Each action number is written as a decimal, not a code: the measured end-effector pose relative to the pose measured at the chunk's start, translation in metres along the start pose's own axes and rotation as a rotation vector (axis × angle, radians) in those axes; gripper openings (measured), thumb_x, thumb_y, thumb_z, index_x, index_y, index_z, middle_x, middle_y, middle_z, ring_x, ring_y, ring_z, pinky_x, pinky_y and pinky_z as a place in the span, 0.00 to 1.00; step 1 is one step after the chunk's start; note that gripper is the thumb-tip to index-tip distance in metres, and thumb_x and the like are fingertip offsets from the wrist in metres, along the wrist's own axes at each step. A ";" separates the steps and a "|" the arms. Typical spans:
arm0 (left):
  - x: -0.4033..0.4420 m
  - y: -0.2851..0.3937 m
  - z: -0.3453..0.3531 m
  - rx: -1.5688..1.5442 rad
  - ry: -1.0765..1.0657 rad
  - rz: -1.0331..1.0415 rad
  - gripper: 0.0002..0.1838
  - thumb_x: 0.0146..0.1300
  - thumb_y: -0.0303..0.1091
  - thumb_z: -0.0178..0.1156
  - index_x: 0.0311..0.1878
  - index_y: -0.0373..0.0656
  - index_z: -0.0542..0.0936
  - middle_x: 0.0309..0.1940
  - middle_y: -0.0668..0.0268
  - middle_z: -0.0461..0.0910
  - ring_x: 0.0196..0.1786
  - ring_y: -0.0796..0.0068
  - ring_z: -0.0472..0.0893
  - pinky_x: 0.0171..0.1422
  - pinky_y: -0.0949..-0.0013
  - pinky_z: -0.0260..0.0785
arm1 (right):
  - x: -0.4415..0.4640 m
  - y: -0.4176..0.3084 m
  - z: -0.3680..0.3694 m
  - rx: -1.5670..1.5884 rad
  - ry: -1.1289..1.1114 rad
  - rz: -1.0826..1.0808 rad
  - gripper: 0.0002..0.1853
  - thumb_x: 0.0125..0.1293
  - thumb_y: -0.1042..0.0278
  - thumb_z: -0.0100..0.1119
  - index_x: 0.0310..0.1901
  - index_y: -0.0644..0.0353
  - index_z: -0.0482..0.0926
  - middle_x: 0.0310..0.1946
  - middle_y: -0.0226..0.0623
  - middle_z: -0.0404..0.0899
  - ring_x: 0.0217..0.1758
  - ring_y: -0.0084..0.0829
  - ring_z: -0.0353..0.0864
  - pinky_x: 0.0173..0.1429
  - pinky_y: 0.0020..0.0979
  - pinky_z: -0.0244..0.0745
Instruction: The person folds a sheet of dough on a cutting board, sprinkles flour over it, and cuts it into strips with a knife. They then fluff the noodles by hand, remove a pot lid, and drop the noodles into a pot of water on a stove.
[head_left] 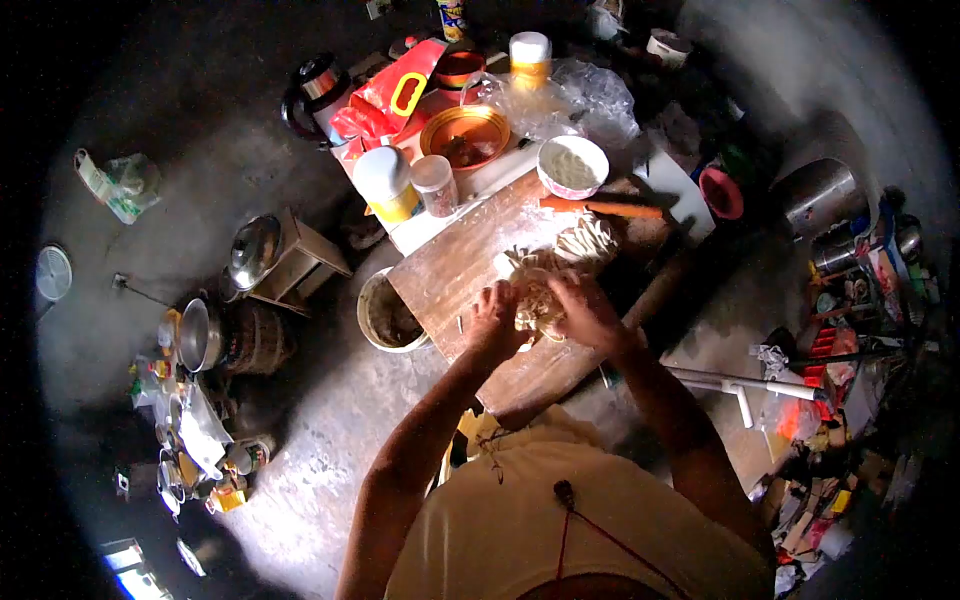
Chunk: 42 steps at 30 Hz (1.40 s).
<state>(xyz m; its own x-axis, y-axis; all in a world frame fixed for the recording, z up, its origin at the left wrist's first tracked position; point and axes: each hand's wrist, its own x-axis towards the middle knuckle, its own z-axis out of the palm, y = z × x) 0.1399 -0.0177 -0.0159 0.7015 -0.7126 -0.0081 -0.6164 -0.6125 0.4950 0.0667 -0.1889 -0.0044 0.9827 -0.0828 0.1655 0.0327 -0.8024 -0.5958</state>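
Observation:
Cut noodle strands [540, 305], pale and floury, lie in a loose heap on a wooden board [440, 275]. My left hand [490, 320] is at the heap's left side, its bent fingers on the strands. From the right, my right hand [588, 312] curls its fingers over the same heap; its fingertips are partly hidden among the noodles. Just beyond my hands sits a second bundle of folded noodles [588, 238]. Behind that lies an orange-brown stick [600, 208], beside a white bowl [573, 170] with pale contents.
Behind the board, a white table [412, 235] holds a brown bowl [465, 137], a lidded jar [385, 180], a clear jar [434, 185] and a red bag [390, 105]. A bucket [375, 315] stands below the board's left edge. Clutter [830, 400] piles up at right.

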 end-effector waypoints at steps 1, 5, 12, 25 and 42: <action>0.007 -0.004 0.010 -0.098 -0.012 0.038 0.33 0.42 0.32 0.65 0.56 0.44 0.67 0.54 0.54 0.64 0.56 0.48 0.64 0.56 0.51 0.64 | 0.001 0.007 0.011 -0.154 -0.077 0.060 0.26 0.47 0.72 0.64 0.50 0.65 0.70 0.45 0.49 0.73 0.54 0.47 0.71 0.58 0.40 0.65; 0.024 -0.031 0.039 -0.435 0.089 0.164 0.21 0.47 0.29 0.61 0.48 0.41 0.71 0.43 0.53 0.72 0.48 0.51 0.72 0.50 0.58 0.67 | 0.005 -0.013 0.004 0.282 -0.075 0.195 0.21 0.58 0.71 0.58 0.53 0.65 0.69 0.43 0.46 0.76 0.50 0.35 0.75 0.53 0.33 0.69; 0.017 -0.004 -0.032 -1.010 0.003 -0.313 0.13 0.65 0.34 0.52 0.47 0.35 0.74 0.28 0.65 0.79 0.28 0.77 0.78 0.31 0.73 0.69 | -0.009 0.009 0.007 0.309 0.084 0.216 0.26 0.60 0.83 0.47 0.61 0.63 0.60 0.57 0.42 0.68 0.57 0.33 0.69 0.60 0.30 0.64; -0.022 -0.020 -0.008 -0.629 0.006 0.038 0.38 0.48 0.20 0.59 0.66 0.46 0.61 0.57 0.56 0.68 0.55 0.63 0.71 0.58 0.66 0.65 | -0.012 0.015 0.005 0.472 -0.067 0.045 0.34 0.56 0.75 0.58 0.65 0.56 0.57 0.58 0.47 0.66 0.62 0.41 0.66 0.63 0.34 0.63; -0.022 -0.038 0.015 -0.399 0.133 -0.022 0.32 0.46 0.35 0.66 0.57 0.43 0.68 0.50 0.52 0.71 0.55 0.51 0.69 0.58 0.56 0.64 | 0.034 -0.010 -0.025 0.257 -0.475 0.038 0.35 0.53 0.76 0.56 0.64 0.54 0.58 0.58 0.42 0.65 0.62 0.37 0.64 0.66 0.32 0.56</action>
<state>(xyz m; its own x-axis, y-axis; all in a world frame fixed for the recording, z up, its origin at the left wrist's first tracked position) 0.1426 0.0163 -0.0474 0.7691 -0.6344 0.0774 -0.4326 -0.4276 0.7937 0.0952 -0.1982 0.0270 0.9562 0.2155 -0.1981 -0.0192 -0.6290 -0.7772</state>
